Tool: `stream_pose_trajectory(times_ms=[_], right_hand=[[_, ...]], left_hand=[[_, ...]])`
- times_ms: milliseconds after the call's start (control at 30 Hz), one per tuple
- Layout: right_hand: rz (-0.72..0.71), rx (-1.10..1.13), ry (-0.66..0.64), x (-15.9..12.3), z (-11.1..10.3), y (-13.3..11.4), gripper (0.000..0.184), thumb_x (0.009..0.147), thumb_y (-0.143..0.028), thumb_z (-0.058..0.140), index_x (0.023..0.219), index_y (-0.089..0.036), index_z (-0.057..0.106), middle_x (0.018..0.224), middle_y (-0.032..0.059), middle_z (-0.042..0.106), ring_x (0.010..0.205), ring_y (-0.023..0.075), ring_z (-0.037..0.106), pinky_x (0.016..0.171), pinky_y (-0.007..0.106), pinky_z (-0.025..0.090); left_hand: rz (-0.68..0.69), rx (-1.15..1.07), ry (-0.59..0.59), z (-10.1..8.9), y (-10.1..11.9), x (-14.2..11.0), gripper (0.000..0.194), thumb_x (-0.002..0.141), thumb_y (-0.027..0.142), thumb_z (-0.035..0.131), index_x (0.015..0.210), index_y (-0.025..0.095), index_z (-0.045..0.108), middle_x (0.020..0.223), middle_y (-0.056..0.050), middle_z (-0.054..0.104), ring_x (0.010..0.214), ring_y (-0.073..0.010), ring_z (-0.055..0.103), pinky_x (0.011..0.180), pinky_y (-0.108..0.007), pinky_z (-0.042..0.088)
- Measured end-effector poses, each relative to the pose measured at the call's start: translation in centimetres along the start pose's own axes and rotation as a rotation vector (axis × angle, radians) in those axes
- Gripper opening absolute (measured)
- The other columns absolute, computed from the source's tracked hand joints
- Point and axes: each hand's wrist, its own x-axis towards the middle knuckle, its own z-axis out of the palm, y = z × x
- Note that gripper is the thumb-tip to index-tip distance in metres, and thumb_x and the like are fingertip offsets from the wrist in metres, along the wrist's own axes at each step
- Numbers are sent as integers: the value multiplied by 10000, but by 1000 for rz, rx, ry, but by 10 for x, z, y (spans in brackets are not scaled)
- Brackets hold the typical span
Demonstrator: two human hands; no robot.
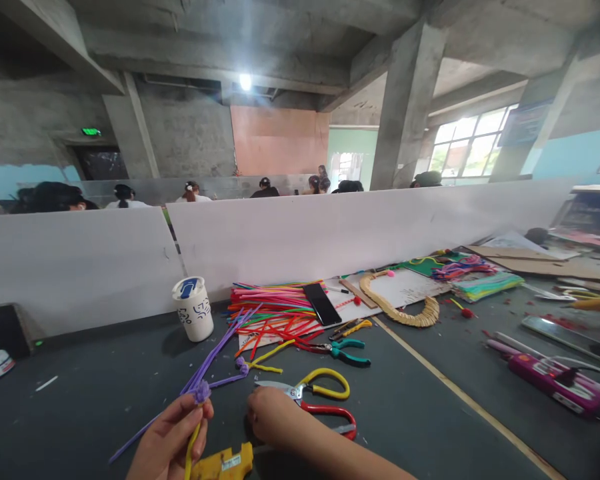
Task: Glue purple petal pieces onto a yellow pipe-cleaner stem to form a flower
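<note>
My left hand [173,437] pinches a small purple pipe-cleaner flower [201,391] on a yellow stem. My right hand [273,415] is closed, its fingers curled down at the table, hiding whatever they may hold. Scissors [296,392] with one yellow and one red handle lie open beside it, partly covered by the hand and forearm. Purple pipe cleaners [215,353] stretch across the table behind my left hand. Another small purple flower [242,364] with yellow stems lies just beyond. Between my hands, at the lower edge, is a yellow plastic object [227,465] with a label, partly hidden.
Teal-handled pliers [347,351], a black phone [322,305] and many coloured pipe cleaners [275,303] lie ahead. A white cup [193,310] stands left. A ribbed tan curved piece [400,310] and a magenta tool [555,383] lie right. A white partition [280,240] borders the table.
</note>
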Motion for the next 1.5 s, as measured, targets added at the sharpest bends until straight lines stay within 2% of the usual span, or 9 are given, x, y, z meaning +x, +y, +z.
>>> stream_pose_trajectory(times_ms=[267,433,633,733,867,967,1067,1200,1500], right_hand=[[-71,248,132,4,-8,-5,310,957,-320,603,1228,-172,580,1238,90,604,1034,235,633,860,439,547],[-88,489,153,-5,-31,0,307,958,-323,601,1223,-169,580,1221,86,611,1014,230,639,844,432,554],[-315,798,313,-50,-81,-19,114,958,-229,541,993,-148,615,775,-7,639,592,103,593,558,230,507],[-425,868,493,-83,-100,-24,36,857,-213,606,851,-178,614,745,-13,619,638,109,566,584,219,460],[-588,725,746,-111,-110,-22,72,808,-128,583,786,-184,624,707,-15,617,627,105,549,581,205,423],[-615,586,874,-115,-111,-19,103,809,-92,571,787,-168,637,684,-11,616,607,95,548,565,185,412],[-600,547,876,-114,-112,-18,103,808,-91,571,774,-158,641,677,-5,631,602,92,562,568,174,420],[-617,520,854,-112,-113,-19,114,805,-77,562,777,-150,645,682,1,646,603,88,571,580,162,431],[-651,453,832,-117,-114,-20,124,825,-66,540,806,-150,629,708,4,624,615,96,545,571,187,412]], left_hand=[[25,-33,-11,3,6,-14,196,569,276,877,654,165,739,669,-5,686,456,-47,461,464,-168,388],[31,-1,-22,5,11,-22,172,593,276,861,667,166,750,668,-13,688,480,-60,477,488,-174,404],[204,138,-123,33,26,-23,107,643,255,836,658,175,767,682,-28,687,671,-149,576,648,-223,471],[333,207,-212,51,33,-24,122,683,287,812,642,189,754,719,-30,673,732,-177,593,705,-241,478],[531,360,-255,68,29,-29,161,815,245,677,662,220,722,786,-15,639,659,-146,583,564,-210,463],[721,484,-200,73,22,-31,171,832,162,616,715,248,705,806,-3,655,695,-147,609,626,-209,485],[878,641,-167,69,22,-29,198,840,102,585,789,262,689,848,7,678,760,-142,637,700,-197,499],[981,862,-286,56,31,-24,220,829,54,603,882,257,666,892,7,699,790,-138,670,706,-180,536],[1234,1002,-297,39,33,-20,296,813,8,625,1011,220,683,991,-30,711,881,-141,695,839,-170,520]])
